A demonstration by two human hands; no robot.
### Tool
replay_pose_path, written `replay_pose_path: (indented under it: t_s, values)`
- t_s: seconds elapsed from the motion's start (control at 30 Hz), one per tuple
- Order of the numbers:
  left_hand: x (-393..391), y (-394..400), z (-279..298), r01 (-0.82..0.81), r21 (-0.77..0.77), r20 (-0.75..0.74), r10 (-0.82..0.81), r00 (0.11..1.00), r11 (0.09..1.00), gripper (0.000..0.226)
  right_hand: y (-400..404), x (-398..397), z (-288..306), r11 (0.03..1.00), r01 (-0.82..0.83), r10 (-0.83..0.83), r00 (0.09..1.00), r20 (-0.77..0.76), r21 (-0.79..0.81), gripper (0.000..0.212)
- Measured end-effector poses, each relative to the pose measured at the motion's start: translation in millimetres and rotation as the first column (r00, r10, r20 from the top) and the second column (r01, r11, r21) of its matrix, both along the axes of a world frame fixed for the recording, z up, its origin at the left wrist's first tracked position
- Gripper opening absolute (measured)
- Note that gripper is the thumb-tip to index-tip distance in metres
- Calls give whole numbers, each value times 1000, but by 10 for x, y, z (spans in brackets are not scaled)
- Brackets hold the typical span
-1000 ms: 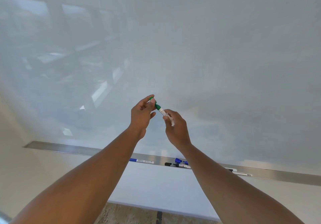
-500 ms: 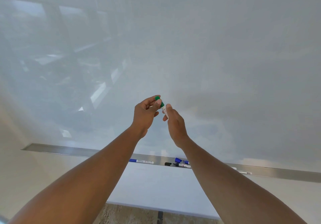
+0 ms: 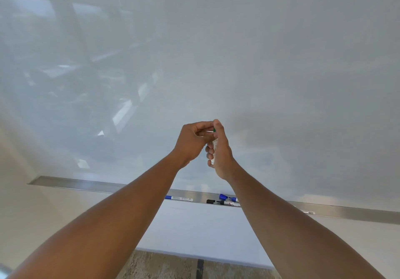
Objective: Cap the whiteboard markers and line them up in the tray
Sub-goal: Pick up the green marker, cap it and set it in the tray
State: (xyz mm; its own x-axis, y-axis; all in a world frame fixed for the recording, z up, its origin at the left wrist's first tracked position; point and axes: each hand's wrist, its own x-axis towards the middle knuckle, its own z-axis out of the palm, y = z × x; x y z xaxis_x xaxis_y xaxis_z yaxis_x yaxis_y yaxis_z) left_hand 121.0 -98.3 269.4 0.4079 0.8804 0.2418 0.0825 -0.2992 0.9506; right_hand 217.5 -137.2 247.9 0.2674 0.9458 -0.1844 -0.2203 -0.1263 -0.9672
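Observation:
Both hands are raised together in front of the whiteboard. My right hand (image 3: 220, 153) grips the white barrel of a green marker (image 3: 215, 148), held nearly upright. My left hand (image 3: 191, 141) pinches its green cap (image 3: 214, 130) at the top end, mostly hidden by the fingers. Below runs the metal tray (image 3: 86, 185). In it lie a capped blue marker (image 3: 178, 198), a loose black cap (image 3: 210, 201), a loose blue cap (image 3: 223, 196), an uncapped black marker (image 3: 227, 203) and an uncapped blue marker (image 3: 233, 199), both partly behind my right forearm.
The glossy whiteboard (image 3: 281, 62) fills the upper view, reflecting windows at the left. Another white marker (image 3: 308, 212) lies further right in the tray. A pale wall panel sits under the tray, with speckled floor (image 3: 164, 265) at the bottom.
The hands have come together. The marker has swung from slanted to nearly upright, and the green cap now sits against the marker's top end between the fingers.

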Motion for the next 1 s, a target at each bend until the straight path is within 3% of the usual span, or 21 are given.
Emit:
replay_pose_path:
  t_s: [0.27,0.5,0.7,1.0]
  values:
    - [-37,85,-173,-2,-35,16,3,1000,999,29,116,65,-161,999,2,1,995,100,-33,50]
    - [-299,407,-533,-123,-187,-2,125,992,975,30,326,69,-450,990,-17,50,971,234,-143,55]
    - [-570,654,-966,-231,-263,-74,219,973,937,22,502,1,-755,967,1,96,926,366,-256,17]
    - [-824,978,-1635,-362,-456,-178,315,932,813,23,732,-86,-1317,964,-66,199,824,531,-259,45]
